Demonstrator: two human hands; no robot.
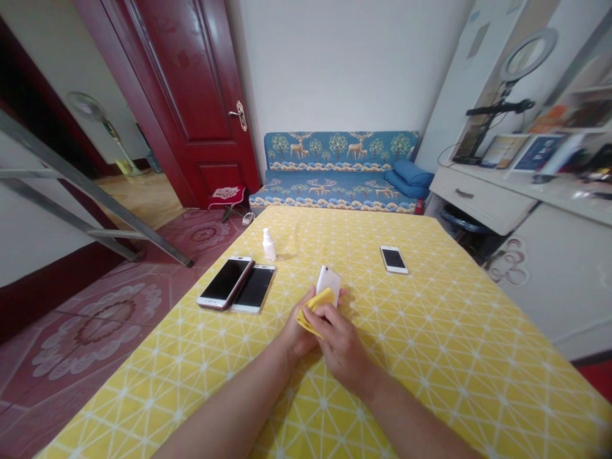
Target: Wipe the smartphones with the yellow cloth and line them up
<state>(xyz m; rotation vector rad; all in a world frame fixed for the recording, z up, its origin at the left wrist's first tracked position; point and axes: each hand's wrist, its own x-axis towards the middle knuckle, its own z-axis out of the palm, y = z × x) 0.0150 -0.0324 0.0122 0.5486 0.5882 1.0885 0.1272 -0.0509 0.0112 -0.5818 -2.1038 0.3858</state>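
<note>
Phones, four counted: two (225,282) (254,288) flat side by side and touching at left on the tablecloth (430,357), one (328,281) raised at centre, one (394,259) flat and alone at right. Bottle (268,245), single, upright just behind the left pair. Left hand (297,331) closed around the raised phone from below, partly hidden. Cloth (314,309), one, yellow, pressed against that phone. Right hand (340,343) curled, pinching the cloth. Sofa (335,172) beyond the far edge.
</note>
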